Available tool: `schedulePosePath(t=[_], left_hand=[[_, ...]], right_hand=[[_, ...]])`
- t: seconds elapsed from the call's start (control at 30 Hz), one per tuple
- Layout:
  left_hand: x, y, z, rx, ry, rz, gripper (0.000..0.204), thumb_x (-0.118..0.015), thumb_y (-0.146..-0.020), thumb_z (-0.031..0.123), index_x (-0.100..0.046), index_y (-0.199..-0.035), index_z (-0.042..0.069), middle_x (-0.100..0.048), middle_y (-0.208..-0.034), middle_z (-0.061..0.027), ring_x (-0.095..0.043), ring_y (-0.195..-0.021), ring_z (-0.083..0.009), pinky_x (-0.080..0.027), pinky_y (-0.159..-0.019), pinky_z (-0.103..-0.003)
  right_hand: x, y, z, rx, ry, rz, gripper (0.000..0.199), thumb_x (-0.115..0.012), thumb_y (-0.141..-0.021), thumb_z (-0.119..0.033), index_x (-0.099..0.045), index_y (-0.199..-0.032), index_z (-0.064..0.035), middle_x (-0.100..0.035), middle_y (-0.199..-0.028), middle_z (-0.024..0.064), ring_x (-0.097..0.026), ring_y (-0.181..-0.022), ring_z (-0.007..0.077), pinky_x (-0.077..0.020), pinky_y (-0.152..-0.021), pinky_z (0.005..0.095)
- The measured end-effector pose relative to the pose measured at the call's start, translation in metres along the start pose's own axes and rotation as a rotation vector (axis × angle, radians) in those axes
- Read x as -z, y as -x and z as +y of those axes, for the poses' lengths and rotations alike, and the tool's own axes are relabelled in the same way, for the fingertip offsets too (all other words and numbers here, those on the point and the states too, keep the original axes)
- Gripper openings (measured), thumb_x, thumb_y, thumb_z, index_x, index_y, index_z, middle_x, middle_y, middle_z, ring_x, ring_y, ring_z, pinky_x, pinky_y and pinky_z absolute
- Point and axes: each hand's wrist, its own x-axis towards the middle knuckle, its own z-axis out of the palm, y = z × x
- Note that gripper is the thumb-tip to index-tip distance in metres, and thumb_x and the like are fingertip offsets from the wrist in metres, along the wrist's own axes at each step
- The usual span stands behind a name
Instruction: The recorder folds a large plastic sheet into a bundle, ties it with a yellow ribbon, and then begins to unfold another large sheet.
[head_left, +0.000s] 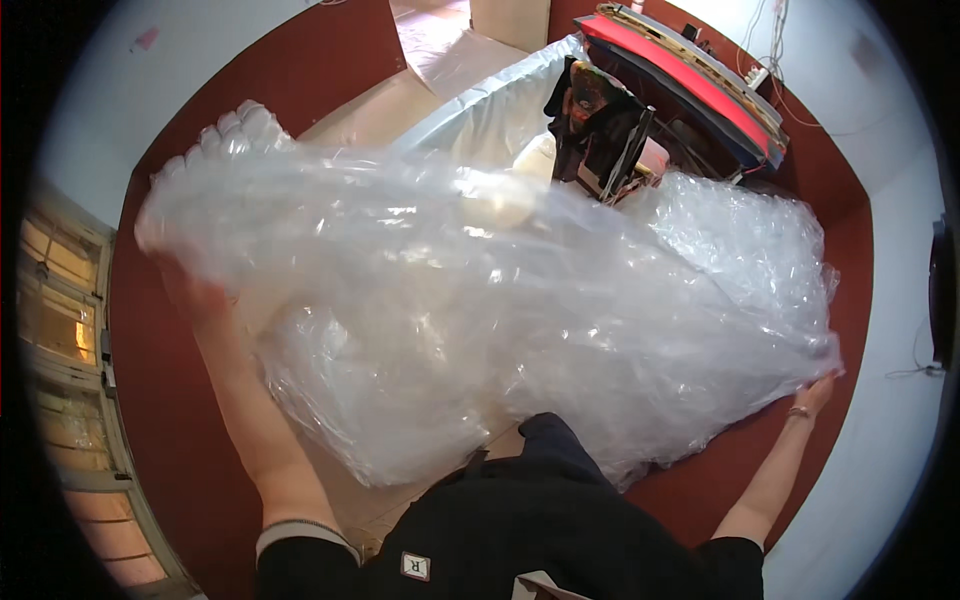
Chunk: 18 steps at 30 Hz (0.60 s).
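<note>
A large, crumpled sheet of clear plastic (480, 270) billows across the space in front of me, from far left to right. My right hand (819, 391), arm stretched out, is closed on the sheet's right corner and pulls it to a point. On the other side, my left hand (208, 296) is raised against the sheet's left end. Motion blur and the plastic smear its fingers, so their grip does not show. Lower folds of the sheet hang close to my body. Puffy, rounded ridges show along its far left edge.
Behind the sheet, a bundle of clear plastic (745, 245) lies at the right. Farther back are a black bag (598, 125), a pale plastic-covered panel (490, 105) and a stack of red and dark boards (690, 75). A barred window (75, 340) is at the left wall.
</note>
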Motion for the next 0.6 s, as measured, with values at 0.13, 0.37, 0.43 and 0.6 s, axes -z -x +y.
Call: schedulePosePath(t=[0.13,0.37,0.43,0.6], left_hand=[[0.174,0.153,-0.151,0.859,-0.091,0.199,0.036,-0.049,-0.086,0.025,-0.05,-0.115,0.002,-0.054,-0.112,-0.0077,-0.05,-0.103,-0.0205,-0.039,-0.087,-0.031],[0.265,0.258,-0.193,1.05,0.018,0.343,0.023,-0.053,-0.08,0.011,-0.059,-0.097,-0.004,-0.061,-0.099,-0.0111,-0.06,-0.086,-0.0226,-0.05,-0.072,-0.033],[0.215,0.228,-0.177,0.93,0.162,0.015,0.02,-0.054,-0.08,0.013,-0.061,-0.093,-0.001,-0.062,-0.091,-0.0102,-0.058,-0.087,-0.0206,-0.048,-0.075,-0.033],[-0.039,0.274,-0.029,0.895,0.323,-0.602,0.02,-0.054,-0.084,0.017,-0.064,-0.091,0.001,-0.064,-0.088,-0.006,-0.054,-0.083,-0.0143,-0.043,-0.075,-0.027]], right_hand=[[0.057,0.094,0.123,-0.289,0.315,0.092,0.047,-0.04,-0.091,-0.038,-0.057,-0.105,0.0033,-0.058,-0.1,0.0083,-0.055,-0.091,0.0219,-0.0445,-0.079,0.0354],[0.097,0.177,0.189,-0.172,0.613,-0.12,0.03,-0.045,-0.085,-0.022,-0.062,-0.094,0.0018,-0.064,-0.086,0.013,-0.058,-0.076,0.021,-0.0453,-0.068,0.0332],[0.022,0.21,0.181,-0.002,0.624,-0.443,0.028,-0.042,-0.086,-0.019,-0.064,-0.09,-0.0015,-0.064,-0.086,0.0091,-0.058,-0.075,0.0172,-0.0451,-0.068,0.0304],[-0.19,0.38,0.051,-0.257,-0.082,-1.172,0.031,-0.038,-0.09,-0.015,-0.059,-0.101,0.0048,-0.062,-0.099,0.0164,-0.059,-0.093,0.0229,-0.0432,-0.088,0.0339]])
